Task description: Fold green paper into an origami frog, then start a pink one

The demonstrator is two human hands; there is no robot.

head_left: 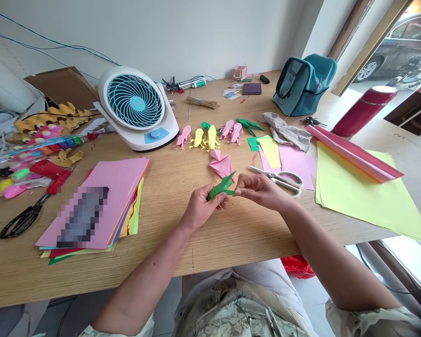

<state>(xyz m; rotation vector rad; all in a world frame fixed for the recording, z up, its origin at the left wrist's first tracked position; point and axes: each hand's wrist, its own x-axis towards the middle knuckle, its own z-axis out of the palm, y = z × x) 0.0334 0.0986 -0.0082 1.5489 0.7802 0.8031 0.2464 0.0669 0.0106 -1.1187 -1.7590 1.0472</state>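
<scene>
A green folded paper figure [221,186] is held above the table by my left hand [202,204], its fingers closed round the body. My right hand [259,189] pinches a narrow green strip at the figure's right end. Just beyond lies a pink folded paper piece [221,164]. Farther back stand yellow paper figures [212,136], pink paper figures [235,133] and a dark green paper figure [250,125]. Scissors with white handles [290,180] rest beside my right hand, partly over pink paper sheets [296,164].
A white fan [135,105] stands at the back left, behind a stack of coloured paper [126,180]. Black-handled scissors [24,220] lie at far left. To the right are yellow sheets [358,192], a rolled red sheet [358,157], a red flask [365,110], a grey cloth [286,131] and a teal bag [305,86].
</scene>
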